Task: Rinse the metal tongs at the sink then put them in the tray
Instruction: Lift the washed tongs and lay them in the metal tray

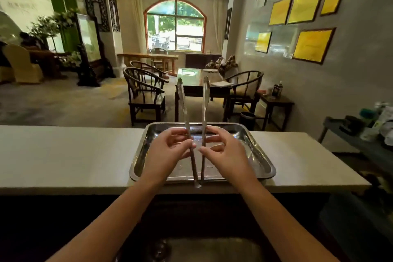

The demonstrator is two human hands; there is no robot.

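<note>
I hold the metal tongs (184, 108) upright in front of me, tips pointing up and spread apart, the hinge end low near the counter's front edge. My left hand (168, 153) pinches the left arm of the tongs, and my right hand (225, 153) pinches the right arm. Both hands hover over a shiny steel tray (261, 155) that sits on the pale counter. The sink (212, 249) lies dark below my forearms, with its drain showing at the bottom of the view.
The pale counter (63, 155) stretches left and right of the tray. Beyond it stand dark wooden chairs (144, 93) and a table (197, 83). A side shelf with bottles and clutter (372, 125) sits at the right.
</note>
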